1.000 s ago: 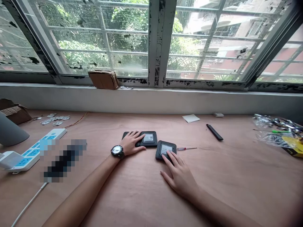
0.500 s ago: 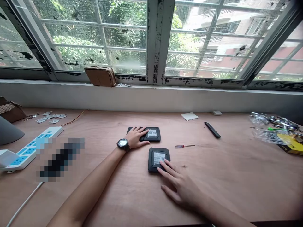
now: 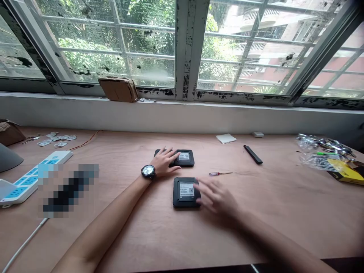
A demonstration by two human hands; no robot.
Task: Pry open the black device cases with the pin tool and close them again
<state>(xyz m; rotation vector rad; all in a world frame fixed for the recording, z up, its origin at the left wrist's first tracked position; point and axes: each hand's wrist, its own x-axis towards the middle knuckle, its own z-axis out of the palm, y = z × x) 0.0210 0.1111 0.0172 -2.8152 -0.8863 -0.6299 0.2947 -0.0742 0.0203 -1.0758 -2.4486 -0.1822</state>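
Mostly black, nearer case (image 3: 186, 192) (corners rounded), white-labelled.

Left forearm (image 3: 116, 216) bare — dark watch (image 3: 148, 171) at wrist, round case, pale dial, black strap — right forearm (image 3: 273, 235) bare.

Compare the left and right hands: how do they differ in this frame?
The left hand shows fairly sharp; the right hand is blurred.
The left wrist wears a dark watch; no watch shows on the right.
The left hand lies over the far black casing; the right is at the right edge of the near case, contact unclear.
Both are open, fingers apart.
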